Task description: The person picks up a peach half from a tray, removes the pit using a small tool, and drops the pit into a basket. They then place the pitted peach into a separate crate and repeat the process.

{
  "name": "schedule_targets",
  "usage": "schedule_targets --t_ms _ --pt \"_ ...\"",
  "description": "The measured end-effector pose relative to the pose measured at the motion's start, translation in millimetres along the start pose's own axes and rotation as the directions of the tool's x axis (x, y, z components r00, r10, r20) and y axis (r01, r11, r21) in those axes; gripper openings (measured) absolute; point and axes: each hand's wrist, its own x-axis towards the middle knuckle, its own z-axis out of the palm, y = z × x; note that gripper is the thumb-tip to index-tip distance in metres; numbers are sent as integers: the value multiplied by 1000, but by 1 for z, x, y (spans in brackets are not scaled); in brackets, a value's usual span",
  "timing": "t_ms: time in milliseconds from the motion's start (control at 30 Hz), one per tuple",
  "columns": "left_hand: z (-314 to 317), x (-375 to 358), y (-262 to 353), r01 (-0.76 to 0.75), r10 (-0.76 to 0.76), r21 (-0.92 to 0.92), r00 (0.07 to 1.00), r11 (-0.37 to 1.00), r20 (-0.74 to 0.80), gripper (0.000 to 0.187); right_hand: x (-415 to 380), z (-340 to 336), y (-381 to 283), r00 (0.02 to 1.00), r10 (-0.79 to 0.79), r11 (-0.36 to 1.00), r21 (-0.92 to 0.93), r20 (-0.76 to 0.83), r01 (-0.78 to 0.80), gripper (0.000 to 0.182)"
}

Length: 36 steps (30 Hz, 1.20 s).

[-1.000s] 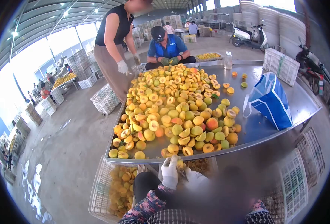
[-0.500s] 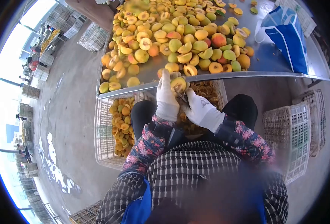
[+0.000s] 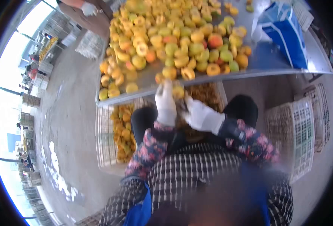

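Observation:
My left hand [image 3: 165,103], in a white glove, is closed on a yellow peach half [image 3: 178,92] just past the table's front edge. On its right my right hand [image 3: 202,116], also gloved, grips a small dark tool [image 3: 183,107], blurred by motion, close against the fruit. Halved yellow and orange peaches [image 3: 170,49] lie heaped on the metal table [image 3: 264,60]. Beneath my hands sits a crate of brownish scraps [image 3: 206,96].
A crate of peach halves [image 3: 123,132] stands left of my legs. White plastic crates [image 3: 293,132] are at the right. A blue bag [image 3: 287,37] rests on the table. A person in brown [image 3: 87,17] stands at the upper left.
The whole view has shifted slightly and blurred. Both hands remain together at the peach half. The gloved hand of the person at the upper left has come into sight.

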Motion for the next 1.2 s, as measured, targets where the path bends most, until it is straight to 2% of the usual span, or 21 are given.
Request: schedule_targets --t_ms 33,100,167,200,267,300,367,467,567,600,633,700,767,867,967,1000,1033,1100,1200 --pt "-2 9 -1 -16 16 14 1000 1000 7 29 2 -3 1 1000 -14 998 -64 -1 14 37" --pt "-8 13 -1 82 -85 45 994 996 68 27 1 3 12 996 -79 997 -15 -37 79 32" --pt "-6 9 5 77 -84 63 989 995 118 28 0 -4 0 999 36 998 41 16 -37 33" --pt "-7 10 2 78 -83 49 990 996 113 29 -1 -7 0 997 -22 999 26 70 21 37" --pt "-7 11 -3 65 -66 13 993 998 100 32 1 1 0 1000 28 975 222 9 -30 44" --pt "-5 9 -3 75 -73 -24 994 997 80 33 1 3 0 995 87 984 155 42 -92 44" --pt "-9 11 -6 101 -101 -6 993 995 68 33 1 -2 -3 995 58 954 289 86 -80 43" --pt "-8 10 -3 118 -119 17 986 993 116 34 0 -10 -18 886 327 768 455 327 -451 42" --pt "-6 8 1 89 -95 43 982 995 160 34 -3 -19 -35 806 449 646 484 386 -591 36" --pt "-8 13 -5 -3 -12 112 992 994 129 34 8 10 14 979 193 883 423 65 -202 35" --pt "-12 18 -12 -71 54 192 994 979 92 34 9 46 61 970 -139 956 230 -200 184 33" --pt "-9 13 -1 4 -13 172 999 985 49 36 -1 -3 7 999 -49 999 21 15 49 34" --pt "-4 12 5 37 -43 80 996 996 77 38 7 5 22 993 -85 993 77 -80 91 27" --pt "0 11 2 28 -25 -36 997 999 75 38 1 4 5 993 105 979 -170 -54 -112 28" --pt "4 1 5 29 -31 -88 999 996 -26 36 -1 9 3 996 93 981 170 -18 -88 31" --pt "5 -3 9 31 -32 -82 999 996 -11 34 1 13 5 998 65 958 282 -20 -57 33" --pt "2 -5 7 29 -30 -62 1000 998 -4 38 -1 14 5 995 102 946 310 9 -100 33" --pt "2 -2 6 13 -12 -29 1000 999 18 45 0 10 -2 985 161 920 351 64 -174 35" --pt "-5 7 6 74 -81 71 992 995 99 46 -3 2 -8 982 174 984 36 67 -177 47"
